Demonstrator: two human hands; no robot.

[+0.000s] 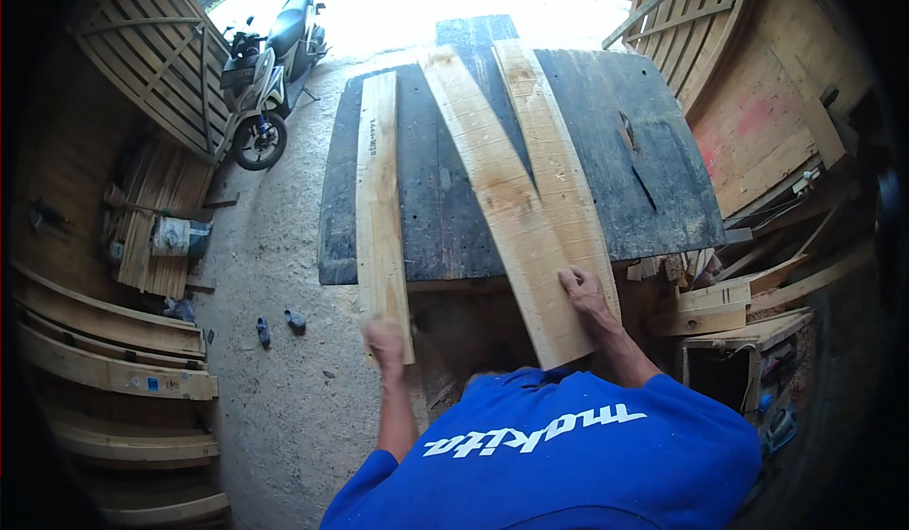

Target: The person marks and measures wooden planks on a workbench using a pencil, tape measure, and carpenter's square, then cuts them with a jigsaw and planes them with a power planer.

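Observation:
Three pale wooden planks lie lengthwise on a dark, worn tabletop (436,217), their near ends overhanging its front edge. My right hand (584,291) is closed on the right edge of the middle plank (497,189), near its near end. That plank is slanted, and its near part partly overlaps the right plank (554,142). At the near end of the left plank (382,179), my left hand (384,341) is against its left side. Motion blurs the left fingers, so their grip is unclear.
A narrow slit (644,189) and a small upright piece (627,130) mark the tabletop's right side. Stacked boards (114,369) line the left wall. A motor scooter (270,80) stands far left. Wood offcuts (710,307) crowd the right. Two small shoes (294,321) lie on the floor.

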